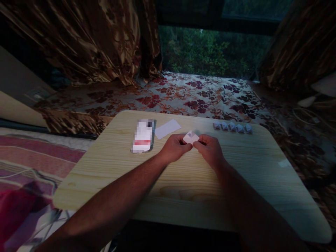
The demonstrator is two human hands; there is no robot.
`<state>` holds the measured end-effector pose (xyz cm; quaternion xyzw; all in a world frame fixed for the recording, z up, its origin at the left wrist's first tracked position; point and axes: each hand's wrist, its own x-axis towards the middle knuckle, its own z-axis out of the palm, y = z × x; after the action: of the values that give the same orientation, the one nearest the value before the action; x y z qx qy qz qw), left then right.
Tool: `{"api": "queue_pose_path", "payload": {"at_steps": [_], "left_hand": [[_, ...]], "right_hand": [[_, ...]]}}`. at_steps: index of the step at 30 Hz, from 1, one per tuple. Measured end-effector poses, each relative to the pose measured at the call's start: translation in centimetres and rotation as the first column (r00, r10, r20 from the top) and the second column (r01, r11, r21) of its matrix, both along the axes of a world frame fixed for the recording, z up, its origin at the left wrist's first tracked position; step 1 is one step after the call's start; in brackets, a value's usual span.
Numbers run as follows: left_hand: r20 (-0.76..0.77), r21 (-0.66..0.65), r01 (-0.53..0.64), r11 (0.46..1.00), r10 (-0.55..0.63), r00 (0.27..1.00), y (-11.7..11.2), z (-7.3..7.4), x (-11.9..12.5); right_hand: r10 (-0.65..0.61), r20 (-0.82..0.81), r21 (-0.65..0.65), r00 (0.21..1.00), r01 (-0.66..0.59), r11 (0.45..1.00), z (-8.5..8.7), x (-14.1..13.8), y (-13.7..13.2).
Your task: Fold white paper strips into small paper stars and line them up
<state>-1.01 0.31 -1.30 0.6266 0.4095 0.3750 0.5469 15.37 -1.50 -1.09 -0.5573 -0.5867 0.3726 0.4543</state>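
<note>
Both my hands meet over the middle of a light wooden table (pixel 183 182). My left hand (pixel 174 148) and my right hand (pixel 210 148) each pinch an edge of a small white folded paper piece (pixel 191 137) held between them just above the tabletop. A flat white paper slip (pixel 167 128) lies just beyond my left hand. Further left lies a blurred white and red card or phone (pixel 143 136). A row of several small folded paper pieces (pixel 233 127) sits at the table's far right edge.
A floral cloth (pixel 189 94) covers the surface behind the table, with brown patterned curtains (pixel 86 38) on both sides of a dark window (pixel 210 52). A striped cloth (pixel 31 157) and thin cables (pixel 15 173) lie at the left.
</note>
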Motion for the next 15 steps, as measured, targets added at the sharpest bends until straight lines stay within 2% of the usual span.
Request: {"api": "queue_pose_path", "payload": {"at_steps": [15], "left_hand": [[-0.007, -0.020, -0.028, 0.999, 0.028, 1.000, 0.14, 0.16, 0.00]], "right_hand": [[-0.004, -0.012, 0.003, 1.000, 0.004, 1.000, -0.20, 0.14, 0.05]]}}
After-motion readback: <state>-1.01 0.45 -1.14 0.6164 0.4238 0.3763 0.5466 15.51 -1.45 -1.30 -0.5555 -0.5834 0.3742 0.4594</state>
